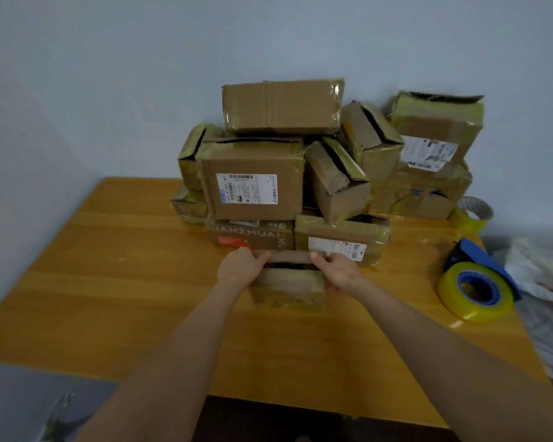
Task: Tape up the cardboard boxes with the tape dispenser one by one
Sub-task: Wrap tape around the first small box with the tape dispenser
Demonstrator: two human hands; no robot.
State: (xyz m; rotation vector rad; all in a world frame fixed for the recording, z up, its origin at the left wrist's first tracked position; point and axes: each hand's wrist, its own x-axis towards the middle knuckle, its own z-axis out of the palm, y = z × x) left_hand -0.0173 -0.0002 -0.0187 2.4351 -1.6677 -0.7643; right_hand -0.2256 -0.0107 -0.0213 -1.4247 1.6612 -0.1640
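The small box [288, 287] is sitting on the table [109, 266], open and unsealed, with the left hand [241, 266] and right hand [339, 271] gripping its far flap. The tape dispenser [478, 283] (blue frame, glossy yellow roll) is lying untouched at three o'clock. Dented, tape-patched boxes [253, 180] are waiting at twelve.

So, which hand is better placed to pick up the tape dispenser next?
Probably the right hand: the tape dispenser lies to its right, with nothing between, while the left hand can steady the small cardboard box.
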